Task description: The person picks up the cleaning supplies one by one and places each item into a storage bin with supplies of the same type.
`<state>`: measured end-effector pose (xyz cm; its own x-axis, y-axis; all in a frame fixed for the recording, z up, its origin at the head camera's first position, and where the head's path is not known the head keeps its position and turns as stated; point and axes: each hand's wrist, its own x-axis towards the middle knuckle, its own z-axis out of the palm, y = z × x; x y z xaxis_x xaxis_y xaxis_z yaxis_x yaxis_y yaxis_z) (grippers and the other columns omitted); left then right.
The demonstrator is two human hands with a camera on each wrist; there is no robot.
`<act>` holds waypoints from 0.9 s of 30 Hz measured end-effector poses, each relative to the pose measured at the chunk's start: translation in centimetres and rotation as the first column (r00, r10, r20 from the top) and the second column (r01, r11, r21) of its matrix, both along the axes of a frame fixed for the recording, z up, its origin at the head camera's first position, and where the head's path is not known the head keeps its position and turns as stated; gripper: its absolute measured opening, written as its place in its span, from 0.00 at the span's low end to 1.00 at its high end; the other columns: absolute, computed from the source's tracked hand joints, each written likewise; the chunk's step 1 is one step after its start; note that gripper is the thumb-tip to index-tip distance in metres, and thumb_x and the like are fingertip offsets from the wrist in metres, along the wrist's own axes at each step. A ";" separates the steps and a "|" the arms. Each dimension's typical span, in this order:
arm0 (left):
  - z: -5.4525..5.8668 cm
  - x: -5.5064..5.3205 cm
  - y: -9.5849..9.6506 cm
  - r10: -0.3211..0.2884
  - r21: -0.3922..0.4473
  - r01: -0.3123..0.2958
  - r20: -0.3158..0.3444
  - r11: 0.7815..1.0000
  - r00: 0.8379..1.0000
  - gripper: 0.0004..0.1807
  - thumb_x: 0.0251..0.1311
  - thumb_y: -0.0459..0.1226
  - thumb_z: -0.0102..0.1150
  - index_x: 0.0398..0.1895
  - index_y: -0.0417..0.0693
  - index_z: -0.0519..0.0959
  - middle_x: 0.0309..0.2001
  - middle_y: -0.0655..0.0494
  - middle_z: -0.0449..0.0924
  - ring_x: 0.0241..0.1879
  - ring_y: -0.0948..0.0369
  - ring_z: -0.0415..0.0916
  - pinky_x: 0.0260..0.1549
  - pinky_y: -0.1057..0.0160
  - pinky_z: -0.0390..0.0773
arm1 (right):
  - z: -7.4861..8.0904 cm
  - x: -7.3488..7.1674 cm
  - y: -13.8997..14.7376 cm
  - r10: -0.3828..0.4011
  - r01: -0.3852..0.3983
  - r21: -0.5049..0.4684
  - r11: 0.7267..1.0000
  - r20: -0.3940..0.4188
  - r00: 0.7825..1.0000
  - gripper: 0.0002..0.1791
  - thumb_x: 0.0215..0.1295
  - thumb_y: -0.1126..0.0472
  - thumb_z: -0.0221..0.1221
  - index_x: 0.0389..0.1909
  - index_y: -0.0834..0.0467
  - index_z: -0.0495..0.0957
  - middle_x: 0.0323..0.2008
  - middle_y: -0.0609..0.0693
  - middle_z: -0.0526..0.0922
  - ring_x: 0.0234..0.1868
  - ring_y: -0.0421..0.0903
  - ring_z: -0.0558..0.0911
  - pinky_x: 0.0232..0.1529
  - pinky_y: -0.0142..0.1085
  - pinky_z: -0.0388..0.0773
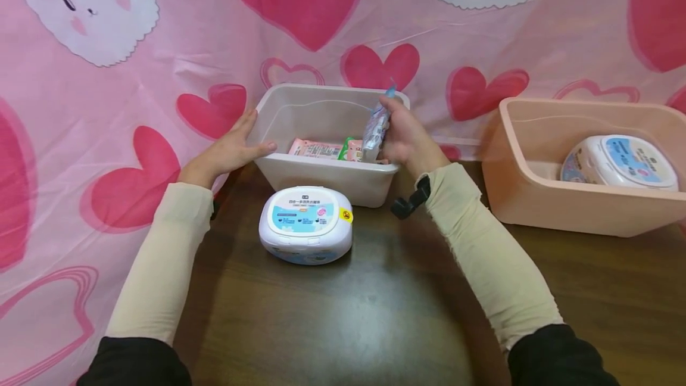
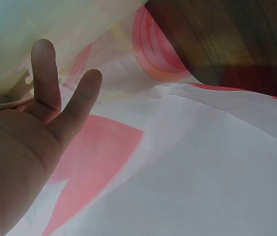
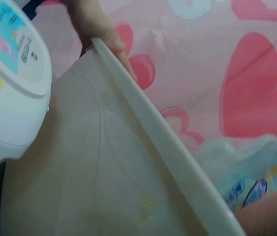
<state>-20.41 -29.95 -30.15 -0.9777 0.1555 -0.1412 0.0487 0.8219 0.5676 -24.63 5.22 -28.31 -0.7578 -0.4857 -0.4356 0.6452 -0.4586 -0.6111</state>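
A whitish plastic bin (image 1: 327, 173) stands on the table against the cloth. My left hand (image 1: 227, 151) rests at its left end with fingers extended, the thumb by the front corner; two straight fingers show against the bin in the left wrist view. At the bin's right end my right hand (image 1: 409, 139) holds a clear and bluish plastic packet (image 1: 377, 127) upright over the inside. On the bin floor lie a pink packet (image 1: 314, 149) and a green-and-pink packet (image 1: 351, 149). In front of the bin sits a white lidded tub (image 1: 306, 225) with a blue label.
To the right stands a peach bin (image 1: 568, 204) with a similar white tub (image 1: 624, 159) inside. Pink heart-patterned cloth (image 1: 187, 28) hangs behind and along the left. The brown wooden table (image 1: 343, 320) extends toward the front.
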 end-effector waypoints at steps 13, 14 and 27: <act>0.0 -0.4 0.2 0.001 0.000 -0.001 0.004 1.000 1.000 0.63 0.55 0.67 0.62 0.82 0.67 0.31 0.82 0.55 0.29 0.78 0.45 0.33 0.64 0.26 0.52 | 2.7 1.4 1.0 -0.043 0.095 0.422 0.902 -0.131 0.990 0.43 0.72 0.48 0.55 0.79 0.48 0.42 0.78 0.56 0.46 0.75 0.56 0.52 0.73 0.53 0.55; 0.0 -0.4 0.2 0.000 0.001 0.000 0.004 1.000 1.000 0.63 0.55 0.67 0.62 0.82 0.67 0.31 0.82 0.55 0.29 0.78 0.45 0.33 0.64 0.26 0.52 | 2.9 1.6 1.3 -0.043 0.111 0.424 0.899 -0.165 0.985 0.43 0.72 0.50 0.55 0.79 0.45 0.41 0.79 0.55 0.43 0.76 0.56 0.49 0.73 0.55 0.54; -0.4 -0.9 0.1 -0.039 -0.009 0.039 -0.031 0.999 0.999 0.60 0.62 0.63 0.59 0.82 0.56 0.32 0.82 0.52 0.29 0.79 0.48 0.31 0.70 0.32 0.44 | 3.5 5.6 8.1 0.350 0.199 0.695 0.691 -0.562 0.749 0.38 0.75 0.55 0.54 0.81 0.46 0.51 0.79 0.54 0.52 0.75 0.58 0.56 0.68 0.57 0.65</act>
